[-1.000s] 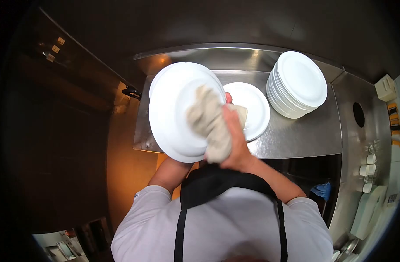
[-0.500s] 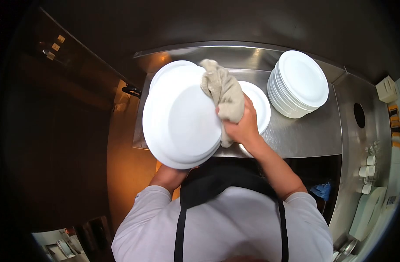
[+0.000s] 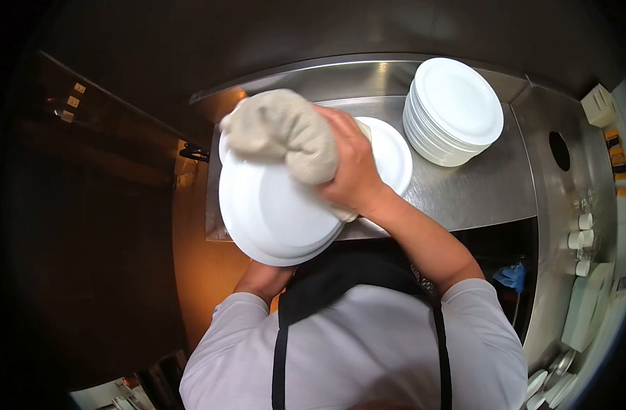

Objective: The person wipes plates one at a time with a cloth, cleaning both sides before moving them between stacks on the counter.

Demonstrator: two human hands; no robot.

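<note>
My right hand (image 3: 352, 164) is closed around a bunched beige cloth (image 3: 285, 133), which lies over the upper part of a white plate (image 3: 292, 208). At least one more plate shows under that plate's lower rim. My left hand (image 3: 270, 272) is beneath the plates at the counter's front edge and supports them from below; its fingers are hidden. Behind and to the right of my right hand, another white plate (image 3: 389, 152) rests on the steel counter. Part of a further white plate (image 3: 224, 145) shows at the left, behind the held ones.
A tall stack of white plates (image 3: 456, 102) stands on the steel counter (image 3: 477, 195) at the right. A raised steel edge runs along the back. Small white cups (image 3: 580, 239) and a blue cloth (image 3: 509, 277) are farther right.
My right hand and the cloth have moved up and left, from the plate's right rim onto its upper face. The view has shifted slightly. The left hand stays under the plates.
</note>
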